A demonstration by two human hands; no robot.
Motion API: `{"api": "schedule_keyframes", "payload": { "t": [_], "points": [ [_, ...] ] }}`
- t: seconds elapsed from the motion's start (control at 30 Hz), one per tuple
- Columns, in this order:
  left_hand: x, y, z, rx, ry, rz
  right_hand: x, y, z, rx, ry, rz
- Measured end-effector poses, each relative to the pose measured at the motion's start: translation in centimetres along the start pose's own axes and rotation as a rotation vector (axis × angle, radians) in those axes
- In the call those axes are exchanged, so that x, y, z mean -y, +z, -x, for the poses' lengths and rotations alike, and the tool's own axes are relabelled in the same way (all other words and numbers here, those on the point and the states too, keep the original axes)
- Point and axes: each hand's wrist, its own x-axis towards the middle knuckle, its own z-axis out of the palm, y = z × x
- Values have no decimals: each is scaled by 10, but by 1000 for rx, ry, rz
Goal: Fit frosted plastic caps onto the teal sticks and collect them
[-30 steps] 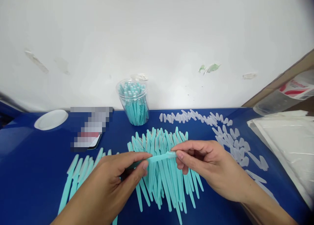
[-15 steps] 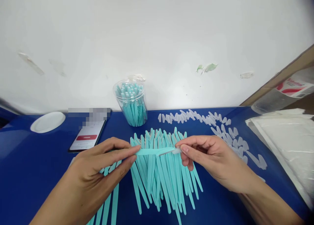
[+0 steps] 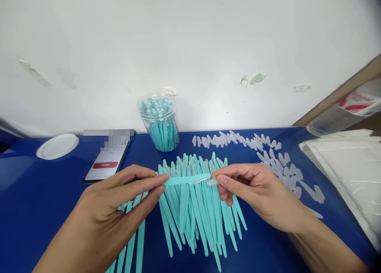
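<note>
Above the pile (image 3: 205, 213), your left hand (image 3: 119, 203) pinches the razor (image 3: 180, 180) and your right hand (image 3: 256, 197) pinches the cap (image 3: 212, 182), so align them, avoiding the blade (image 3: 201, 180).

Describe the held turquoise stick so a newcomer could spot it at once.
Find the blue table, then its central pile of turquoise sticks. Over it, the left hand pinches the held stick, its tip by the right hand; it alone runs crosswise.
</note>
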Motion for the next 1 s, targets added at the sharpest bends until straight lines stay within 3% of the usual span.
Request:
{"api": "schedule_keyframes", "payload": {
  "t": [0.2, 0.4, 1.0],
  "points": [
    [-2, 2, -1, 48, 28, 11, 3, 1, 0, -10, -7, -5],
    [-7, 3, -1, 12, 11, 30, 0, 2, 0, 13, 5, -32],
    [10, -4, 2, 36, 43, -45, -1, 1, 0, 6, -15, -71]
  ]
}}
